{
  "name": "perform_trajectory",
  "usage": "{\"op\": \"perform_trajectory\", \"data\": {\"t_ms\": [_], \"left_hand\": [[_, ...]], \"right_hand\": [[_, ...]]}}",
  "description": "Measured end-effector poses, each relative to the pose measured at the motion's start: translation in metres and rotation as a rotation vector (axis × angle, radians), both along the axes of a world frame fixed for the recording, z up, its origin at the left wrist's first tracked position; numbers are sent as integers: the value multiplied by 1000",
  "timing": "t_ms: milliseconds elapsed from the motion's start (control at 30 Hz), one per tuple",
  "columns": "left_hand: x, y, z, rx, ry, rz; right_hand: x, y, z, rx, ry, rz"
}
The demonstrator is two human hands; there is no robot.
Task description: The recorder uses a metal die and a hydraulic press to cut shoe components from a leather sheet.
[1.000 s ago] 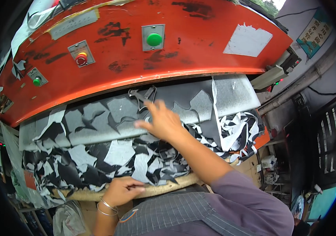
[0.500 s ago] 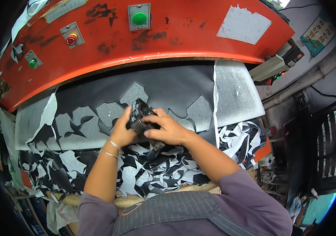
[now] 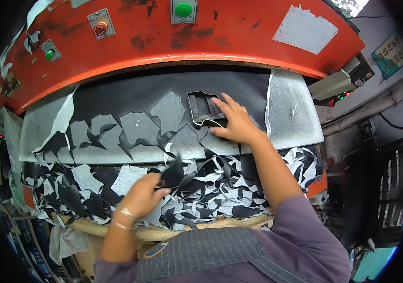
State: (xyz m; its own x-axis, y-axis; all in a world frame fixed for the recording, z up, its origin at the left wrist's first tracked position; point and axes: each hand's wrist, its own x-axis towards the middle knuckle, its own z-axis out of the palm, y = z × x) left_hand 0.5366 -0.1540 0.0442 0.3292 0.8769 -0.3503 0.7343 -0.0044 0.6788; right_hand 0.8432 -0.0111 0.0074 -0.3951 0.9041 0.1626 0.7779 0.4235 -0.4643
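Note:
A metal cutting die with an irregular outline and crossbars lies on the black sheet material. My right hand is at the die's right side, fingers spread and touching its edge. Lower down, my left hand is closed on a dark cut piece, partly blurred, over the scraps. Shaped holes run along the sheet's near edge and show the grey cutting board beneath. Thin black strips still hang between these holes.
Black and white offcuts are heaped along the board's near side, above a pale rounded edge. Across the back stands an orange press beam with a green button and a red knob. A pipe runs at right.
The die has gone from between both hands onto the sheet, farther right. My left hand has let go of it and come down left with a dark piece; my right hand has moved right.

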Motion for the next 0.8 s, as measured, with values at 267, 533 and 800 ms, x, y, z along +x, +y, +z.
{"op": "perform_trajectory", "data": {"t_ms": [267, 533, 800], "left_hand": [[47, 49, -37, 407, -284, 112], [102, 75, -72, 517, -86, 67], [98, 81, -70, 568, -80, 43]], "right_hand": [[8, -27, -40, 223, 0, -133], [7, -21, -36, 225, -22, -100], [3, -13, -34, 214, -32, -98]]}}
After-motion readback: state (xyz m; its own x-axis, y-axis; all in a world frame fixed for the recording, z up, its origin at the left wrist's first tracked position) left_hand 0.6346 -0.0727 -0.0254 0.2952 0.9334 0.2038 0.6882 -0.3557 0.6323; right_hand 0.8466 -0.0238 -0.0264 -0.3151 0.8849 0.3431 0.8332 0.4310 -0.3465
